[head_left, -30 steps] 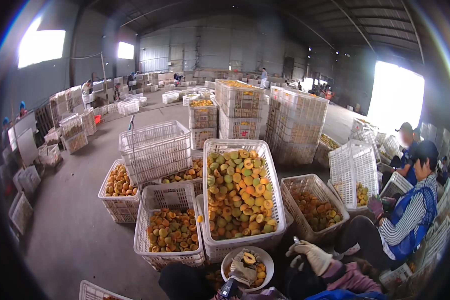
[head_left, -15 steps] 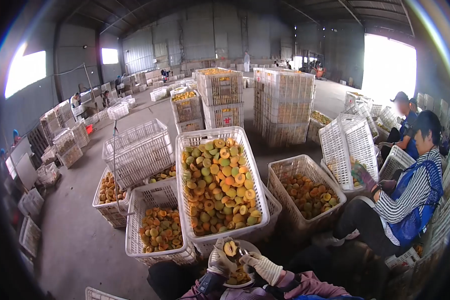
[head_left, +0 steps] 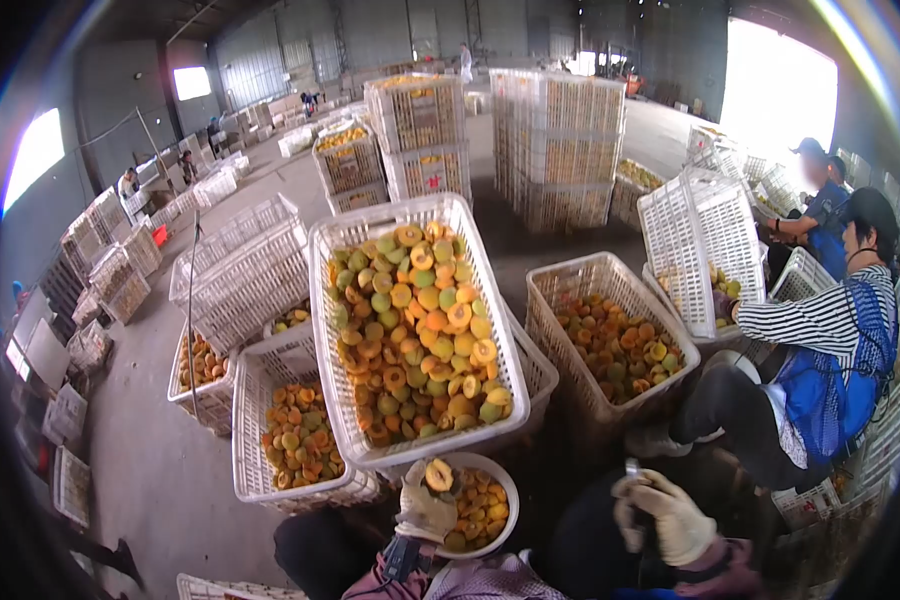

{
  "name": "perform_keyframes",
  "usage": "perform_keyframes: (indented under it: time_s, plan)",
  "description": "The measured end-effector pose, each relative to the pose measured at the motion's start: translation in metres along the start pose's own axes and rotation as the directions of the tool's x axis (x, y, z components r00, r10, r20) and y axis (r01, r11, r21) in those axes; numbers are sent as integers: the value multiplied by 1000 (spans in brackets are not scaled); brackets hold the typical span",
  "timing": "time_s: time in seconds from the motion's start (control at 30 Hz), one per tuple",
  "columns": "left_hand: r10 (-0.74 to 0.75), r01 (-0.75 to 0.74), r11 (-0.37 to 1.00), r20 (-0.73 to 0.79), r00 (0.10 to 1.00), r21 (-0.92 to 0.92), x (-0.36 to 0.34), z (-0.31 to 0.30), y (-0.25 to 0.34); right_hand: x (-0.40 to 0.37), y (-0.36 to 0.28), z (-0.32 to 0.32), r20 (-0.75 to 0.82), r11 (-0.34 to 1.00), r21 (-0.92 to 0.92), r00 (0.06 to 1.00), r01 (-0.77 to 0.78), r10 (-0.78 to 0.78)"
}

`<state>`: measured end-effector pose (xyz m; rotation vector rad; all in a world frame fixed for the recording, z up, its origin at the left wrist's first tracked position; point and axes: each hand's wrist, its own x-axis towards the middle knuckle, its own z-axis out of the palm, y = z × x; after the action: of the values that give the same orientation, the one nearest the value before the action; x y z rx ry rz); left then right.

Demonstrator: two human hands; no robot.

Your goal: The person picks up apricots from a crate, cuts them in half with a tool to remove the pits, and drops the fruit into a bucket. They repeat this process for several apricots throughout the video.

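Note:
My left hand (head_left: 425, 510), in a pale glove, is closed around a peach half (head_left: 439, 475), its cut face turned up toward me. Below it stands a white bowl (head_left: 511, 500) holding orange and yellow peach pieces (head_left: 478, 508). My right hand (head_left: 670, 515), also gloved, is off to the right of the bowl, with its fingers wrapped round a small metal tool (head_left: 632, 467). Only the tool's shiny tip shows above the fingers. Just beyond the bowl, a white crate (head_left: 320, 290) full of halved peaches (head_left: 420, 330) tilts toward me.
More peach crates stand at left (head_left: 245, 430) and right (head_left: 535, 300). Stacked crates (head_left: 555, 150) rise behind. On my right sits a person (head_left: 820, 340) in a striped top and blue vest, reaching to a tilted crate (head_left: 700, 240). Other people work farther back.
My right hand has moved away from the peach half to the right, carrying the metal tool. My left hand still holds the half. The view has shifted, and the neighbour now reaches into the crate.

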<state>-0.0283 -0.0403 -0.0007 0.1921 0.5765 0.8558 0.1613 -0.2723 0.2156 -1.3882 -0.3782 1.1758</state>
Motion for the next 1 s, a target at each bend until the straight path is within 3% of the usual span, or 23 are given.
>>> perform_keyframes:
  time_s: [0.07,0.1,0.13,0.17,0.2,0.23,0.27,0.3,0.33,0.37,0.5,0.53,0.57,0.6,0.63,0.7,0.73,0.8,0.83,0.87,0.9,0.97,1.0]
  plan:
    - [2,-3,1000,62,998,29,2,16,0,41,36,26,66,983,144,992,-112,104]
    - [-4,3,1000,31,1000,27,2,19,0,64,57,41,240,942,279,964,-184,117]
    - [-51,51,999,9,999,1,3,21,0,85,72,61,210,969,165,966,-186,150]
    - [-92,91,995,-13,996,-31,3,17,0,113,108,73,211,994,100,978,-32,10]
    - [-88,85,995,-84,993,-44,2,6,-4,127,121,93,179,985,133,980,-113,88]
    - [-13,15,1000,-95,995,18,6,-1,-7,142,145,101,184,995,61,981,-78,66]
    - [60,-53,995,-87,994,86,12,-6,-9,156,173,106,136,998,-25,990,51,-47]
    - [128,-117,981,-67,989,156,14,-12,-9,168,207,109,94,896,-205,919,394,-383]
    - [78,-90,984,85,993,155,9,-12,-5,167,211,109,137,844,-382,926,377,-352]
    - [76,-86,984,66,995,157,9,-13,-5,166,213,107,173,758,-546,933,357,-315]
    - [137,-113,949,-60,989,295,22,-35,-16,175,216,107,162,732,-621,959,281,-231]
    - [367,-339,727,79,927,597,29,-53,-24,178,215,108,162,718,-620,947,316,-277]
    - [509,-506,368,286,812,780,32,-62,-29,179,211,109,157,723,-618,949,309,-272]
    - [504,-499,366,284,816,785,22,-40,-24,178,204,111,158,683,-682,965,261,-211]
    - [387,-336,645,86,918,686,8,-18,-18,178,201,111,155,636,-742,977,215,-149]
    - [204,-134,850,-83,975,510,2,-3,-9,178,201,112,162,601,-761,969,244,-188]
    - [60,0,916,-136,989,402,3,-7,-5,177,198,112,168,574,-791,978,211,-128]
    - [-92,139,948,-174,980,288,12,-29,-9,174,190,114,168,550,-816,984,176,-66]
    - [296,-191,719,-46,954,668,25,-60,-21,172,187,114,196,526,-831,980,178,-21]
    - [556,-426,259,227,799,867,31,-77,-27,171,187,114,223,503,-845,975,181,25]
    - [550,-422,256,228,803,870,29,-72,-27,174,201,114,219,509,-843,975,175,27]
    - [454,-369,581,87,887,726,21,-56,-26,183,244,112,267,785,-581,961,215,-65]
    - [291,-422,571,307,906,704,2,-37,-14,181,249,114,279,871,-464,960,161,-29]
